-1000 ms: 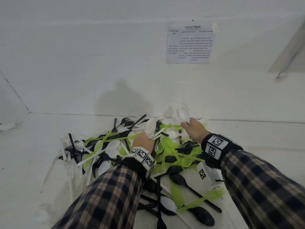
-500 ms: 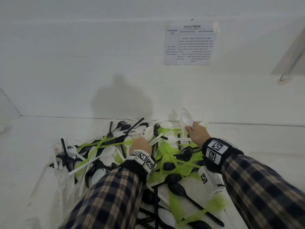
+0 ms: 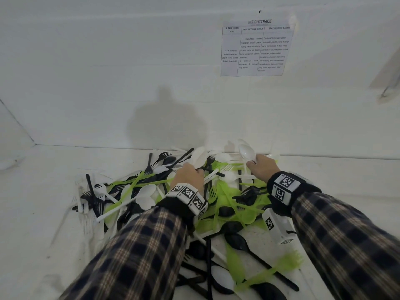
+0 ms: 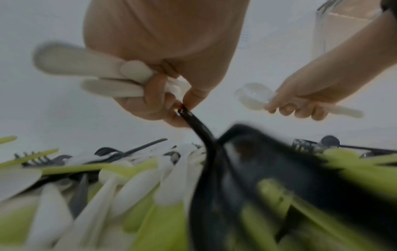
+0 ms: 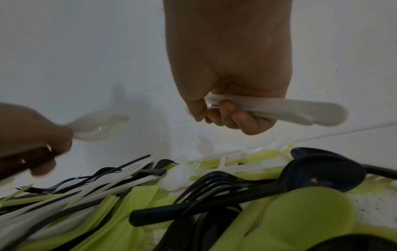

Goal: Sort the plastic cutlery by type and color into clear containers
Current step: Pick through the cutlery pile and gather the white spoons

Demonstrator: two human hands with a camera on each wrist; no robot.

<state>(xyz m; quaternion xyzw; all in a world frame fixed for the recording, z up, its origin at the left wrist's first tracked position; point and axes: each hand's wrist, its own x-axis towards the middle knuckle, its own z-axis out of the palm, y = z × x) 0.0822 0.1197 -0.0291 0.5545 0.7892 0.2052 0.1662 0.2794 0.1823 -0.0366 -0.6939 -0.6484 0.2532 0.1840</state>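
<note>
A mixed pile of black, white and green plastic cutlery (image 3: 216, 204) lies on the white surface against the wall. My left hand (image 3: 190, 172) hovers over the pile's far middle. It grips a bunch of white spoons (image 4: 96, 71) and pinches the end of a black piece (image 4: 197, 125) between thumb and fingertip. My right hand (image 3: 257, 163) is to its right, near the wall, with its fingers curled round white spoons (image 5: 279, 110); one bowl (image 3: 246, 151) sticks up. Both hands also show in the wrist views, the left hand (image 4: 180, 105) and the right hand (image 5: 214, 115).
The white wall (image 3: 151, 83) rises just behind the pile and carries a printed sheet (image 3: 257, 47). Bare white surface (image 3: 43, 191) lies left of the pile and more to its right. A clear box-like thing (image 4: 320, 34) shows blurred at the upper right of the left wrist view.
Both hands stay over the far side of the pile with white spoons in them. The left hand has shifted a little toward the wall; the right has barely moved.
</note>
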